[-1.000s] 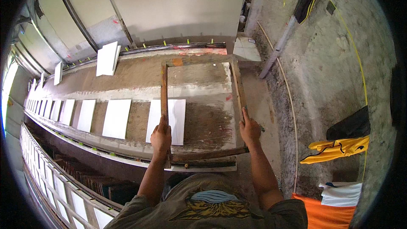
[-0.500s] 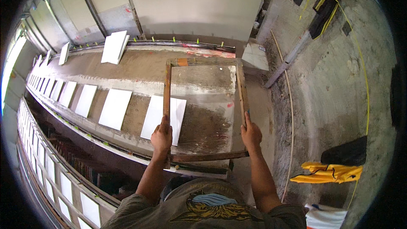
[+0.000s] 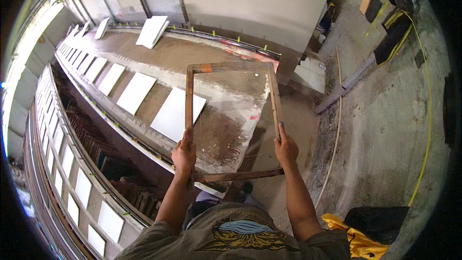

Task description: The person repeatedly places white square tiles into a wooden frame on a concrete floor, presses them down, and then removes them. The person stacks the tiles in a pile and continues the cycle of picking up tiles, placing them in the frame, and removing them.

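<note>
I hold a rectangular wooden frame (image 3: 189,97) in front of me, its see-through middle showing the long table (image 3: 219,147) behind it. My left hand (image 3: 184,156) is closed around the lower part of the frame's left bar. Around the right bar, at nearly the same height, my right hand (image 3: 287,150) is closed, its thumb pointing up along the wood. Just past the left bar, a white sheet (image 3: 169,115) lies on the table, partly covered by the frame. An orange-brown patch marks the frame's top bar.
More white sheets (image 3: 136,92) lie in a row along the table. A stack of white boards (image 3: 152,31) leans at its far edge. Another long table with sheets (image 3: 83,186) runs at left. A rough wall (image 3: 385,130) stands at right, with yellow cloth (image 3: 358,240) low beside it.
My view has turned to the right, so the table now slants across it and more floor shows. The frame stays in both hands, at about the same place before me.
</note>
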A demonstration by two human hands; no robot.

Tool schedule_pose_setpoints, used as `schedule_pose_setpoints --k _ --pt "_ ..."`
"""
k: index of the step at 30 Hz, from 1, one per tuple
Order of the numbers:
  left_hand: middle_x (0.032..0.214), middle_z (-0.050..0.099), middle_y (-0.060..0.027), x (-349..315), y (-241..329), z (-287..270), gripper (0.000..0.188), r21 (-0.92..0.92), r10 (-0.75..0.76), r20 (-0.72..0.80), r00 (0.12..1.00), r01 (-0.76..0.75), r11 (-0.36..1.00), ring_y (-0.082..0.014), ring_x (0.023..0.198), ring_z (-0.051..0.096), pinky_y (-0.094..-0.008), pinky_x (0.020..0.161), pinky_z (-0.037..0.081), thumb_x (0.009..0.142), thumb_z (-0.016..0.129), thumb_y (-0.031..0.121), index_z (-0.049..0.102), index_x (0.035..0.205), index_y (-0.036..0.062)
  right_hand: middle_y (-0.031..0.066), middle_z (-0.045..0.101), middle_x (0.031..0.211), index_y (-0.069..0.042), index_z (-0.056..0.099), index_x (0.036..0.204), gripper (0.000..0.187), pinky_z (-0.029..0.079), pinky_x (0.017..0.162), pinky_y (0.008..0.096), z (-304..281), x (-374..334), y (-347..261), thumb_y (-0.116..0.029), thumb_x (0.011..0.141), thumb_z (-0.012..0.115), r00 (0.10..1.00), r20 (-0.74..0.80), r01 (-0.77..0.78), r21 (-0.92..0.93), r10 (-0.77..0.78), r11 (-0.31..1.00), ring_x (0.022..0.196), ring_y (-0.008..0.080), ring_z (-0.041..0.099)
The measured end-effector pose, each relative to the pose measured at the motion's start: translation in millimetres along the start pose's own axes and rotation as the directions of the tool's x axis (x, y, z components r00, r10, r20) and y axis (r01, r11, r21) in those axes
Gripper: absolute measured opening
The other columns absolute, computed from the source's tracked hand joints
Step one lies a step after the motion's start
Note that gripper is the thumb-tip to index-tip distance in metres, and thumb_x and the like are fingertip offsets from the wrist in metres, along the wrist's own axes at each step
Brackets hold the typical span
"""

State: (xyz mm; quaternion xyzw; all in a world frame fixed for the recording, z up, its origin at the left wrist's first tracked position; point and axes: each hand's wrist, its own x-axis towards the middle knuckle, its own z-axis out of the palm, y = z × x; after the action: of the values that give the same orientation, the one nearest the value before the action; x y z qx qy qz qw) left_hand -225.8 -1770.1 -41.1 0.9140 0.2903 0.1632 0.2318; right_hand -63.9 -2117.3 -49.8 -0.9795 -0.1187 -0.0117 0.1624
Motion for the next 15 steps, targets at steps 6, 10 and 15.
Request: schedule_pose_setpoints --k 6,10,15 --pt "0.096 0.071 -0.0180 -8.6 -3.5 5.3 0.071 0.034 -0.002 -0.035 0.999 0.003 0.999 -0.0398 0.084 0.071 -0.0501 0.073 0.057 0.088 0.071 0.021 0.045 0.154 0.0228 0.0132 0.072 0.097 -0.024 0.038 0.159 0.076 0.056 0.072 0.0454 -12.9 12.9 -1.1 -0.018 0.092 0.073 0.999 0.002 0.045 0.031 -0.045 0.999 0.086 0.0326 0.071" --pt "0.098 0.071 -0.0171 -5.1 10.0 7.4 0.072 -0.011 -0.044 -0.031 0.999 0.043 0.999 -0.0395 0.086 0.071 -0.0501 0.073 0.057 0.088 0.071 0.020 0.044 0.154 0.0233 0.0132 0.072 0.098 -0.024 0.038 0.159 0.075 0.056 0.072 0.0450 -8.5 25.7 11.4 -0.018 0.092 0.072 0.994 -0.031 0.101 0.045 -0.100 0.994 0.087 0.0321 0.071" --pt "0.099 0.071 -0.0161 -4.1 43.3 14.4 0.070 0.031 -0.119 -0.063 0.991 0.121 0.992 -0.0392 0.087 0.071 -0.0489 0.072 0.057 0.087 0.071 0.018 0.047 0.152 0.0241 0.0143 0.072 0.099 -0.022 0.038 0.159 0.075 0.056 0.072 0.0451 -15.8 59.6 28.2 -0.018 0.093 0.072 0.986 -0.027 0.167 0.068 -0.165 0.984 0.087 0.0323 0.071"
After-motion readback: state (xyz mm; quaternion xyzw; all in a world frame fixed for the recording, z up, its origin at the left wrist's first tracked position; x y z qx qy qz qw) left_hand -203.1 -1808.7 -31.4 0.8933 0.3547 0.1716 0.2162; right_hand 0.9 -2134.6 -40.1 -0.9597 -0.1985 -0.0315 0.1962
